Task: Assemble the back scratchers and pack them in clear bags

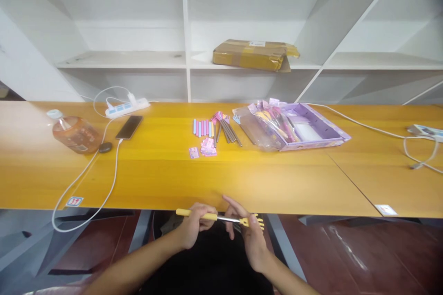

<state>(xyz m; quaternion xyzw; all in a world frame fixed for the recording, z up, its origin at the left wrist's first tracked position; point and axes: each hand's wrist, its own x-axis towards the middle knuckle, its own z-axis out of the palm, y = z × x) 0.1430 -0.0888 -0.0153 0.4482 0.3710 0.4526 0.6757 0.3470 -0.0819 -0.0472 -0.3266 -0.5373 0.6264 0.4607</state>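
Back scratcher in both hands, over the lap at the worktop's near edge.
Left hand: fingers clamped round yellow handle. Right hand: thumb and fingers clamped on yellow claw head. Farther back: metal-rod scratchers, pastel handles, pink cards, purple tray.

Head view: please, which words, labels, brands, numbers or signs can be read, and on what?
No text reads with certainty.
Left desk sticker: coloured marks, blurred.
Right desk sticker: blurred.
Carton label: too small.
Bottle print: blurred.
Pink cards: too small.
Held yellow stick: no visible text.
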